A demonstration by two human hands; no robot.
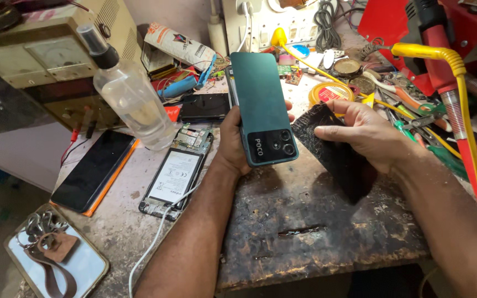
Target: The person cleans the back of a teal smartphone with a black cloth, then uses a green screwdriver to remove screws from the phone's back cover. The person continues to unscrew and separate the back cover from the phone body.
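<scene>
Frame center: left hand (pixel 233 144) grip clamped on teal phone (pixel 261 107), back out, upright. Right hand (pixel 366 134) pinches dark cracked panel (pixel 332 152) just beside it. Risk: phone held by edges only, could slip onto table (pixel 282 221); panel shards may cut fingers.

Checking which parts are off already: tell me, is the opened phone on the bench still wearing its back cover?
No: the opened phone lies beside the spray bottle with its battery and circuit board exposed.

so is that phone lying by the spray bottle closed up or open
Open: the phone lies back-off, its battery and circuit board exposed, beside the spray bottle.
</scene>
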